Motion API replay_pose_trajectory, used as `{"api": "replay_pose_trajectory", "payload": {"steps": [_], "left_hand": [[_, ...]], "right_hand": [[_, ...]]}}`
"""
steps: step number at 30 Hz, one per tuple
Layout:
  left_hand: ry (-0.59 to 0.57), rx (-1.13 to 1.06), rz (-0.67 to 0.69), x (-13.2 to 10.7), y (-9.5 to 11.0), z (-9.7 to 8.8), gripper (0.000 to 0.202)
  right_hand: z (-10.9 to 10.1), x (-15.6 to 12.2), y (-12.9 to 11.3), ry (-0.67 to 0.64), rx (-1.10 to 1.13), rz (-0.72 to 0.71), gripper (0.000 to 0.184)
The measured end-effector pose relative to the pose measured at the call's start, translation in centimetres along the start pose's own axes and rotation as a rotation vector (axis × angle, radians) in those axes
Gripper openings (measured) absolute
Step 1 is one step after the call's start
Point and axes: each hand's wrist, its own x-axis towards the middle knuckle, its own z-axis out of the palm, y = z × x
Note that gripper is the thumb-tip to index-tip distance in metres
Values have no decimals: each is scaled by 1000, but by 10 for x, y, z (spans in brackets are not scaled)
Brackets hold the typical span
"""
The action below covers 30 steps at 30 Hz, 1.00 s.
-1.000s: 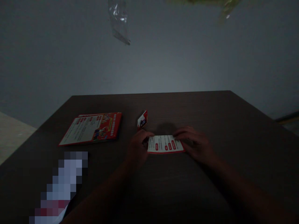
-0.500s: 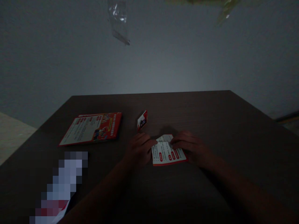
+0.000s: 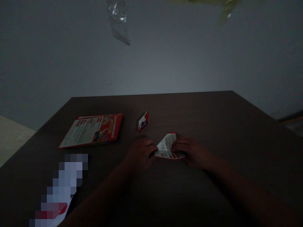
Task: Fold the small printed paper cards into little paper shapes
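Observation:
A creased sheet of paper, white with red edges and printed text, is between my two hands near the middle of the table. My left hand pinches its left corner with thumb and fingers. My right hand grips its right side, the fingers lying over the printed face. Just beyond my left hand a small folded paper piece, red and white with a dark picture, stands tilted on the table. The undersides of the sheet and of my fingers are hidden.
A stack of printed red and white sheets lies at the left of the dark table. Nearer me at the left is a white item, blurred out by pixels. The grey wall with clear plastic stands behind.
The sheet's near edge has been bent upward and away, so less of its printed face shows and it looks more triangular. Both hands have kept hold, shifting only slightly.

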Motion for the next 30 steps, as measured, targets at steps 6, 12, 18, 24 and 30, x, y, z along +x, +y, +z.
{"api": "replay_pose_trajectory", "payload": {"steps": [6,12,18,24,30], "left_hand": [[14,-14,-56,0,0,0,19],[13,34,-138,2,2,1,22],[25,5,-224,5,6,-1,22],[41,-17,-299,7,8,1,22],[34,3,-360,8,10,2,21]], "right_hand": [[0,2,-1,52,40,4,15],[4,3,1,118,65,119,8],[6,4,2,152,175,319,20],[5,8,-1,143,216,439,19],[6,11,-4,133,204,566,20]]}}
